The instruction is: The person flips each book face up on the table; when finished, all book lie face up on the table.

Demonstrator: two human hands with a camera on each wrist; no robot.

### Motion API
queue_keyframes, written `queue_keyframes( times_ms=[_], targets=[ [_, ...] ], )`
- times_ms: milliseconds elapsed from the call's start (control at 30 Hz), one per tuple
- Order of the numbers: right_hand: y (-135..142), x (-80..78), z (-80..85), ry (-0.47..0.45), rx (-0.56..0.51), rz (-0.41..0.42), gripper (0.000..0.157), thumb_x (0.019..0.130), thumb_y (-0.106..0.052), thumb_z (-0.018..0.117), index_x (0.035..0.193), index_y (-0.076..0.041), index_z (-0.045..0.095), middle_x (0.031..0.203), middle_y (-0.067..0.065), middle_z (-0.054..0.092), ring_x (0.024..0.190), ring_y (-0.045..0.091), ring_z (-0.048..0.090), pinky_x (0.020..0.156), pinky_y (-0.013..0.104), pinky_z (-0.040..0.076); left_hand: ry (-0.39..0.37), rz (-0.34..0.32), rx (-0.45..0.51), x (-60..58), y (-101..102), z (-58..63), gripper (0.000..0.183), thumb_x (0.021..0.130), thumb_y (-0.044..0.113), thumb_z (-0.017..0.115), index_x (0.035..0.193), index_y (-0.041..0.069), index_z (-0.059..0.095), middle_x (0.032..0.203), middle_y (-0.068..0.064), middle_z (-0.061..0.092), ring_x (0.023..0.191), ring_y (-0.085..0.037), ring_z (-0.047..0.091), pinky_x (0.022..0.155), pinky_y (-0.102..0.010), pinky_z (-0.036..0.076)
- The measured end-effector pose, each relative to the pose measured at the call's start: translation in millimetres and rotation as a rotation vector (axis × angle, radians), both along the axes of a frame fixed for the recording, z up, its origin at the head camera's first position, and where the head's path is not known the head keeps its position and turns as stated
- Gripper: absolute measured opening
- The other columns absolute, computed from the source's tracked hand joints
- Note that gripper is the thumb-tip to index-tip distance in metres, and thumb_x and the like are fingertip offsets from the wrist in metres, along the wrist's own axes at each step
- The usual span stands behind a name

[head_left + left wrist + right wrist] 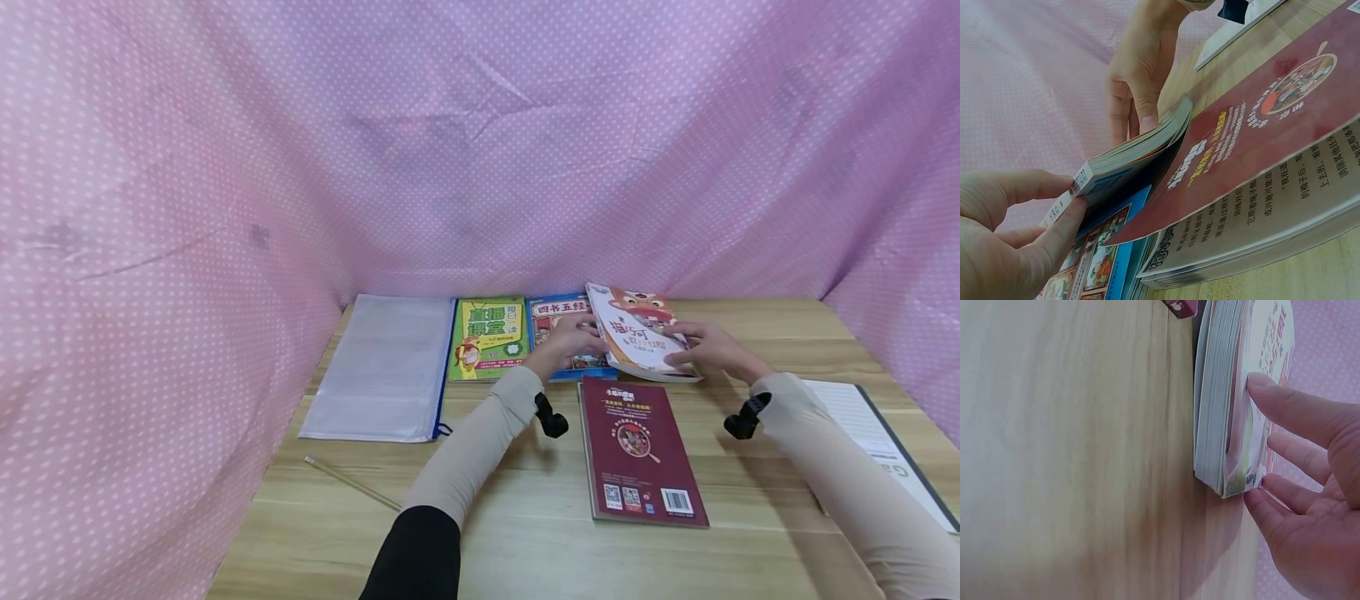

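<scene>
A white paperback book (647, 353) with a red cartoon animal on its cover lies aslant, its left side raised over a blue-edged book (553, 308). My left hand (567, 340) pinches its spine between thumb and fingers, as the left wrist view shows. At the opposite edge my right hand (718, 350) holds the book, thumb on the cover and fingertips along the side (1310, 481). In front of both lies a maroon book (645, 450), back cover up; its cover lifts away from the pages in the left wrist view.
Left of the blue-edged book lies a green and yellow book (487, 337), then a translucent zip pouch (382, 367). A pencil (352, 482) rests near the left table edge. On the right, a white sheet with a dark edge (862, 417) lies partly under my right forearm.
</scene>
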State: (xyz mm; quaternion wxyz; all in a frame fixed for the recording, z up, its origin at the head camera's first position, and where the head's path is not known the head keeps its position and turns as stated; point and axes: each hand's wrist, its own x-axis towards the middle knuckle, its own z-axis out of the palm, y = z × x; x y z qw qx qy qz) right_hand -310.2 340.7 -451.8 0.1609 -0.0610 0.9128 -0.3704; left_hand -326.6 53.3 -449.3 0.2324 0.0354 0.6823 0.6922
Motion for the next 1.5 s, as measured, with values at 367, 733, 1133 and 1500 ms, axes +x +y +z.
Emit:
queue_keyframes(
  times_ms=[367, 733, 1133, 1500],
  targets=[
    [6.0, 2.7, 2.8, 0.0, 0.022, -0.01, 0.081, 0.088, -0.033, 0.081, 0.152, 0.001, 0.043, 0.16, 0.037, 0.023, 0.143, 0.06, 0.027, 0.115, 0.071, 0.028, -0.011, 0.0, -0.008, -1.8, 8.4, -1.1, 0.067, 0.087, -0.007, 0.075, 0.148, 0.004, 0.051, 0.132, -0.019, 0.064, 0.109, -0.034, 0.071, 0.094, -0.041, 0.06],
    [11.9, 2.1, 2.3, 0.009, 0.042, -0.017, 0.082, 0.088, -0.033, 0.081, 0.151, 0.002, 0.042, 0.16, 0.038, 0.022, 0.142, 0.061, 0.027, 0.115, 0.071, 0.028, -0.003, 0.011, -0.042, -1.1, 13.8, -3.2, 0.067, 0.084, -0.007, 0.077, 0.146, 0.004, 0.053, 0.127, -0.018, 0.067, 0.104, -0.032, 0.073, 0.09, -0.04, 0.062],
    [15.4, 9.2, 7.3, 0.008, 0.031, -0.018, 0.081, 0.089, -0.027, 0.08, 0.151, 0.005, 0.04, 0.159, 0.039, 0.021, 0.142, 0.062, 0.026, 0.117, 0.07, 0.027, -0.001, -0.014, -0.084, -0.7, 19.4, -6.1, 0.069, 0.084, -0.004, 0.079, 0.147, 0.007, 0.054, 0.125, -0.015, 0.069, 0.102, -0.029, 0.074, 0.091, -0.04, 0.061],
    [25.2, 10.2, 6.0, 0.044, 0.056, -0.038, 0.078, 0.087, -0.024, 0.081, 0.149, 0.005, 0.044, 0.156, 0.04, 0.027, 0.14, 0.061, 0.032, 0.116, 0.068, 0.029, -0.029, -0.059, -0.043, 3.1, 26.8, -5.1, 0.069, 0.087, -0.006, 0.075, 0.15, 0.006, 0.049, 0.131, -0.017, 0.067, 0.111, -0.033, 0.071, 0.103, -0.047, 0.055]
  ],
)
